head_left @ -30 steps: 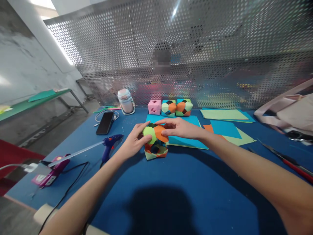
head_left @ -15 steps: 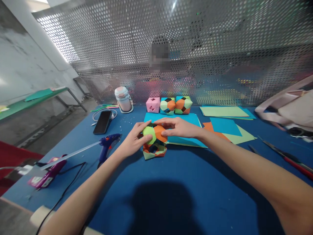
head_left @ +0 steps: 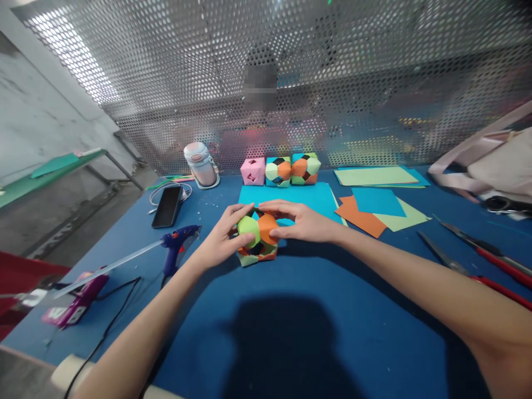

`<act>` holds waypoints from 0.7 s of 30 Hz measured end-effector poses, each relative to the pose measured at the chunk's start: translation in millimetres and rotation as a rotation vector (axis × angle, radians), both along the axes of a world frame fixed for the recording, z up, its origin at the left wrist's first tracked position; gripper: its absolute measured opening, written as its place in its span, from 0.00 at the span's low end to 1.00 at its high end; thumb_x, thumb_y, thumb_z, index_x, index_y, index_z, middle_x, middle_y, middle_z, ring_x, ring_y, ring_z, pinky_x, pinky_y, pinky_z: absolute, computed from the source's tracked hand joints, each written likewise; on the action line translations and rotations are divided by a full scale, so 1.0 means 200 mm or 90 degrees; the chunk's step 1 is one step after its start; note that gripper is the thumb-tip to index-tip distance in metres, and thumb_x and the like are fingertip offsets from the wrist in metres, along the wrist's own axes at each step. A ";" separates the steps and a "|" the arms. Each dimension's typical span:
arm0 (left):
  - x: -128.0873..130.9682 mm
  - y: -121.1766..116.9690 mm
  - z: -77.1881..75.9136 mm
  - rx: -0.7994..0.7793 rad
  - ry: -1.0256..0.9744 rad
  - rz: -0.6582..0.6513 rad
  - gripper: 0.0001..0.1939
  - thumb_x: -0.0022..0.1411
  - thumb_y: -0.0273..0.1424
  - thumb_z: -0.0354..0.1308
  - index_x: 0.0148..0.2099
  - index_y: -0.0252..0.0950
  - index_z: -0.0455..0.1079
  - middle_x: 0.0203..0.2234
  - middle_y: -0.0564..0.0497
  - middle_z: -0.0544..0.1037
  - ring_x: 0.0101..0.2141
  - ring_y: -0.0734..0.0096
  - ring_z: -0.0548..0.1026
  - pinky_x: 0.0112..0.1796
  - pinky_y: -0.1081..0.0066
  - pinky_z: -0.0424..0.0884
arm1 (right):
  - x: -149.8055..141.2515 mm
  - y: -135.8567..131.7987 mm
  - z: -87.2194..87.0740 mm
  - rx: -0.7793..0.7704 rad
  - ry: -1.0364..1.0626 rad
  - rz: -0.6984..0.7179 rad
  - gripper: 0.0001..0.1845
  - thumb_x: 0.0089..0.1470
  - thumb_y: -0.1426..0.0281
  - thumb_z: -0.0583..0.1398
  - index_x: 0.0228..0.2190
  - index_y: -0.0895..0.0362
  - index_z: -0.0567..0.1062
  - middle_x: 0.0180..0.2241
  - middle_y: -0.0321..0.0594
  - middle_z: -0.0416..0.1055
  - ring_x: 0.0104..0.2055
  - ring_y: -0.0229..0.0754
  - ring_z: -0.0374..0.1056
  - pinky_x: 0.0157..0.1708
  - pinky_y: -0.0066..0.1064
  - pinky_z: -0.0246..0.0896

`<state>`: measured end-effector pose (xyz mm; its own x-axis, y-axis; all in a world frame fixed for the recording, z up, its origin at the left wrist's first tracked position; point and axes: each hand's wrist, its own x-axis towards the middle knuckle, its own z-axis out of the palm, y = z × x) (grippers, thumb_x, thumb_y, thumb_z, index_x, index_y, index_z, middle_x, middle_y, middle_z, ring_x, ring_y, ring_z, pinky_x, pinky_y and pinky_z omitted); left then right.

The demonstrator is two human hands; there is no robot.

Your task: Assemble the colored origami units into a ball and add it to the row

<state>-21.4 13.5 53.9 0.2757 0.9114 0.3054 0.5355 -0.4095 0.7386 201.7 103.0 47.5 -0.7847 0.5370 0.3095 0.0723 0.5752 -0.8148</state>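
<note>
A folded paper cube (head_left: 258, 250) in green and orange, with dark openings between its panels, stands on the blue table in front of me. My left hand (head_left: 224, 237) grips its left side, thumb on the light green front panel and fingers over the top. From the right, my right hand (head_left: 301, 221) holds the orange panel, its thumb at the front and its fingers along the upper edge. The cube's back and part of its top are hidden by my fingers. Behind it lie blue paper sheets (head_left: 291, 195).
A pink paper cube (head_left: 253, 172) and two multicoloured paper cubes (head_left: 279, 172) line the back. A blue glue gun (head_left: 177, 244), purple glue gun (head_left: 78, 302), phone (head_left: 167, 206) and bottle (head_left: 201, 165) are left. Orange paper (head_left: 361, 216), scissors (head_left: 444, 255) and a bag (head_left: 499, 160) are right.
The upper part of the cube has come down closer onto its base, both hands lowering with it. The whole view has shifted slightly.
</note>
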 end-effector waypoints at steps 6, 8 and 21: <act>0.00 -0.01 0.00 -0.008 0.007 -0.017 0.30 0.62 0.42 0.57 0.64 0.43 0.59 0.56 0.43 0.61 0.59 0.54 0.59 0.58 0.55 0.58 | 0.01 -0.03 -0.03 0.047 0.000 -0.007 0.31 0.51 0.61 0.64 0.56 0.55 0.69 0.60 0.49 0.62 0.62 0.49 0.58 0.58 0.44 0.59; 0.01 -0.01 0.00 -0.008 0.007 -0.016 0.31 0.62 0.43 0.56 0.64 0.42 0.59 0.56 0.43 0.61 0.59 0.54 0.59 0.58 0.55 0.58 | 0.02 -0.04 -0.03 0.051 -0.001 -0.010 0.31 0.51 0.61 0.64 0.56 0.54 0.69 0.60 0.48 0.62 0.62 0.49 0.58 0.58 0.44 0.59; 0.04 -0.02 -0.02 0.016 0.039 -0.037 0.29 0.65 0.45 0.52 0.65 0.43 0.57 0.59 0.42 0.59 0.61 0.55 0.57 0.62 0.54 0.51 | 0.05 -0.09 -0.05 0.150 -0.014 -0.035 0.32 0.53 0.60 0.63 0.58 0.54 0.66 0.59 0.49 0.63 0.62 0.52 0.59 0.60 0.50 0.57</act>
